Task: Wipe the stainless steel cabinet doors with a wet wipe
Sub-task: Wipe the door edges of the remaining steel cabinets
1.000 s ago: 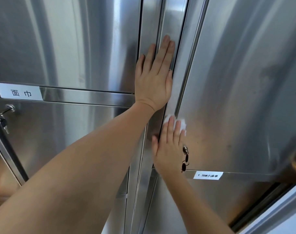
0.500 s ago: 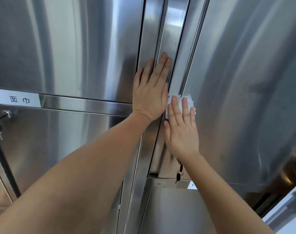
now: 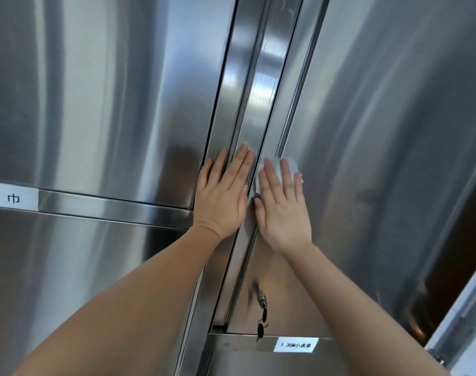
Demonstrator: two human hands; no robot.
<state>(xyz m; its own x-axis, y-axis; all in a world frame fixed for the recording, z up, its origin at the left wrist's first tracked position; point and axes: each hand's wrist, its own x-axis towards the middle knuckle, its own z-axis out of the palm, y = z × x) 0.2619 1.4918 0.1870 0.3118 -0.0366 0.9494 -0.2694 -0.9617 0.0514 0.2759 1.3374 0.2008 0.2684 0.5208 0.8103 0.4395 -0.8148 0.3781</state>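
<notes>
Brushed stainless steel cabinet doors fill the view. My right hand point(image 3: 283, 204) lies flat on the left edge of the right door point(image 3: 380, 131), fingers straight, pressing a white wet wipe point(image 3: 292, 165) against the steel; only the wipe's top edge shows past my fingertips. My left hand point(image 3: 222, 194) rests flat with straight fingers on the vertical steel strip point(image 3: 247, 90) between the doors, at the right edge of the upper left door point(image 3: 109, 90), right beside my right hand.
A lock with dangling keys point(image 3: 262, 313) sits low on the right door, above a white label point(image 3: 295, 345). Another white label point(image 3: 11, 198) marks the horizontal rail on the left. A pale frame edge point(image 3: 465, 316) runs along the lower right.
My right hand slid the wipe upward along the right door's edge, from near the lock to level with my left hand. The view tilted up; my left hand stayed on the strip.
</notes>
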